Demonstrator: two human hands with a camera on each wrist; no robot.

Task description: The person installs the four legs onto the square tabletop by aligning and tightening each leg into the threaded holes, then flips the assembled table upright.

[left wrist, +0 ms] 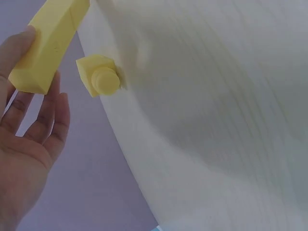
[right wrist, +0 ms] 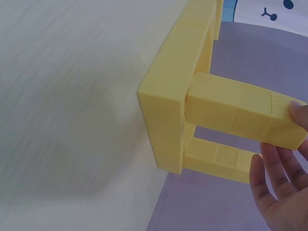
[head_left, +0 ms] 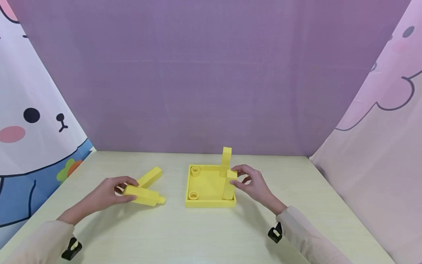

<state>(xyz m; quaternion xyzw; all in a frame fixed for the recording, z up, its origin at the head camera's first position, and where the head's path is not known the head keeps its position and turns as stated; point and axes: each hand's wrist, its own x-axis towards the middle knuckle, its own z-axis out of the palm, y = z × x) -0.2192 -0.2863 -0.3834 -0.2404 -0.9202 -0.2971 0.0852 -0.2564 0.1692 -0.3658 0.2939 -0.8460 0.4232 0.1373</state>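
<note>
A square yellow tabletop piece [head_left: 209, 183] lies underside up, its rim raised and round sockets showing at its two left corners. Two yellow legs stand in its right corners, a far leg [head_left: 225, 161] and a near leg [head_left: 229, 185]. My right hand [head_left: 252, 185] pinches the near leg's top between thumb and fingers. Off to the left, my left hand [head_left: 112, 192] grips a third leg [head_left: 143, 195] close over the table, its round peg pointing right. Another loose leg [head_left: 151, 177] lies just behind it, peg end facing the camera in the left wrist view [left wrist: 106, 81].
The pale wooden table [head_left: 204, 234] ends at a purple cloth backdrop [head_left: 204, 80]. Printed cartoon curtains hang at the left [head_left: 36, 91] and right [head_left: 385, 146]. A black wrist mount [head_left: 275, 233] hangs under the right sleeve, another [head_left: 71, 249] under the left.
</note>
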